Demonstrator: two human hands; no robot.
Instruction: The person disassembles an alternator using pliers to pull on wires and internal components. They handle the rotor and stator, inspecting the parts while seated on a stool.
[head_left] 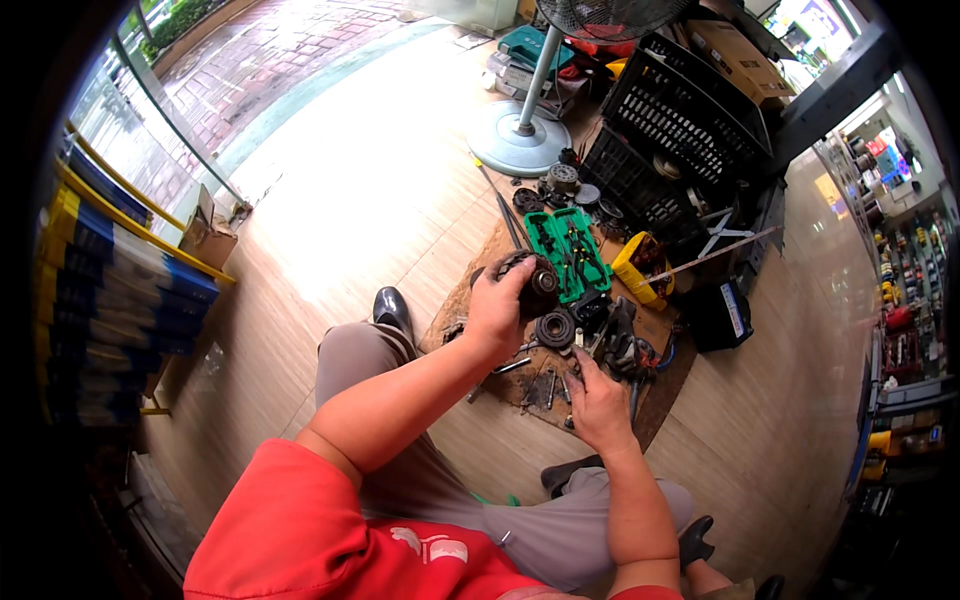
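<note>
My left hand (497, 308) is closed around a dark, greasy round metal machine part (541, 284) with a raised hub in its middle. Just below and to the right of it is a smaller dark ring-shaped metal part (555, 329). The fingers of my right hand (602, 402) are pinched at this ring's lower right edge and seem to hold it; their exact grip is partly hidden. Both parts are apart, above a stained brown board (520, 392) on the floor. Behind them lies an open green tool case (568, 250) with pliers and other tools inside.
Loose tools and a dark power-tool body (622, 340) lie right of my hands. Beyond are a yellow case (640, 268), a black box (716, 315), black crates (690, 110) and a fan base (519, 138). Another person's shoe (696, 540) is at lower right; shelving (130, 290) stands left.
</note>
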